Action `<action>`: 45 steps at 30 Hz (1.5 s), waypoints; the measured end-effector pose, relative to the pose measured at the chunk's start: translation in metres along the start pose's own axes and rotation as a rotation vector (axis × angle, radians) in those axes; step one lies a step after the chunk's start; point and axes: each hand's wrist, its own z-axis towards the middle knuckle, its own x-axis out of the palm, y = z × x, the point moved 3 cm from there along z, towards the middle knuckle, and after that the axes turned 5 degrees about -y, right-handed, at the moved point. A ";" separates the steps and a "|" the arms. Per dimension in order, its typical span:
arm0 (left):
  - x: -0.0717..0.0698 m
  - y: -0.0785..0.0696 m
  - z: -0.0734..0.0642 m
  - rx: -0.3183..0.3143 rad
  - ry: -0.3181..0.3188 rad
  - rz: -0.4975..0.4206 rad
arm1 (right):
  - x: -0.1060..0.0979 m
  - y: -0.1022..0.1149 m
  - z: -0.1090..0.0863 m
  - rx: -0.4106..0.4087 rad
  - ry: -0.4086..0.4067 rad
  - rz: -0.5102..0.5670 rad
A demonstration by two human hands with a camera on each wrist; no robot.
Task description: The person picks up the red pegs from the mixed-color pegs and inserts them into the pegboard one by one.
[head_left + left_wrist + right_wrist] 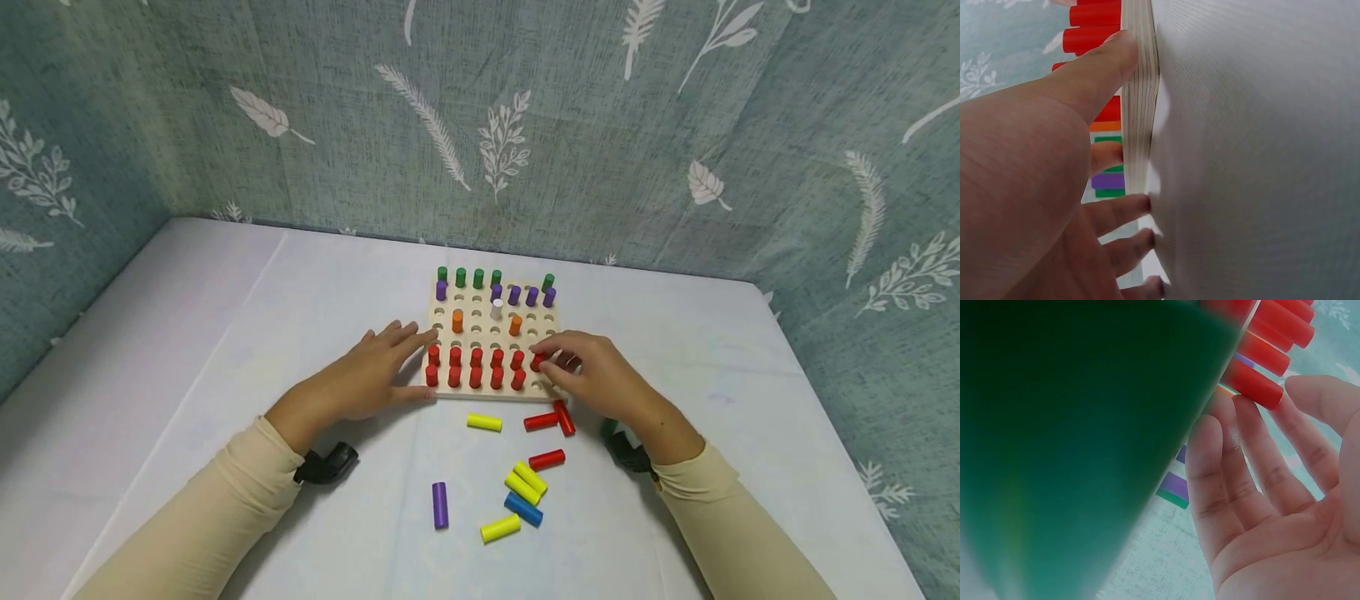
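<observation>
A wooden pegboard (450, 395) stands on the table, holding red, orange, white, purple and green pegs. At its front right, my right hand (600, 373) has thumb and index finger about the top of an upright red peg (1257, 387). The other fingers extend beyond that peg in the right wrist view. My left hand (363, 375) rests at the board's left side with fingers spread. Its thumb (1124, 53) touches the front edge near the red pegs (1091, 39). Little of the peg in the right hand shows in the head view.
Loose on the cloth lie red pegs (547, 459), yellow pegs (500, 528), a blue peg (523, 509) and a purple peg (440, 505). A green object (609, 427) sits by the right wrist and blurs across the right wrist view. A patterned curtain (585, 167) hangs behind.
</observation>
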 end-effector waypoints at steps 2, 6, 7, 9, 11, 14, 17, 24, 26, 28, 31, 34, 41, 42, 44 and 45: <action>0.000 0.000 0.000 0.000 0.003 -0.001 | 0.000 0.000 0.000 0.001 0.004 0.003; 0.000 0.000 0.000 -0.004 0.008 0.000 | 0.000 0.000 0.000 0.003 0.007 0.002; 0.000 0.000 0.000 -0.005 0.007 0.002 | 0.000 0.000 0.000 0.004 0.006 0.003; -0.001 0.000 0.000 -0.005 0.006 0.004 | 0.000 0.000 0.000 0.008 0.005 0.003; -0.001 0.000 0.000 -0.005 0.005 0.006 | 0.000 0.000 0.000 0.013 0.006 0.004; 0.000 0.001 0.001 -0.002 0.005 0.008 | 0.000 0.001 0.000 0.022 0.008 0.008; 0.000 0.001 0.001 0.003 0.000 0.011 | 0.000 0.000 0.000 0.020 0.005 0.006; -0.001 0.001 0.001 0.002 0.002 0.011 | 0.001 0.000 0.000 0.024 0.010 0.009; -0.001 0.001 0.001 0.003 -0.001 0.011 | 0.001 0.000 0.000 0.024 0.009 0.009; -0.001 0.001 0.001 0.004 -0.002 0.012 | 0.001 0.001 0.000 0.026 0.009 0.008; -0.002 0.001 0.001 0.006 -0.003 0.012 | 0.001 0.001 0.001 0.023 0.008 0.005; -0.002 0.002 0.001 0.003 0.000 0.009 | 0.001 0.002 0.001 0.026 0.009 0.004; -0.003 0.001 0.002 0.000 0.005 0.011 | 0.001 0.003 0.001 0.031 0.010 -0.004; -0.003 0.001 0.002 0.000 0.006 0.012 | 0.001 0.003 0.001 0.033 0.011 -0.005; -0.003 0.002 0.002 -0.001 0.006 0.012 | 0.001 0.003 0.001 0.035 0.011 -0.007; -0.003 0.002 0.002 -0.001 0.007 0.009 | 0.001 0.003 0.001 0.038 0.011 -0.007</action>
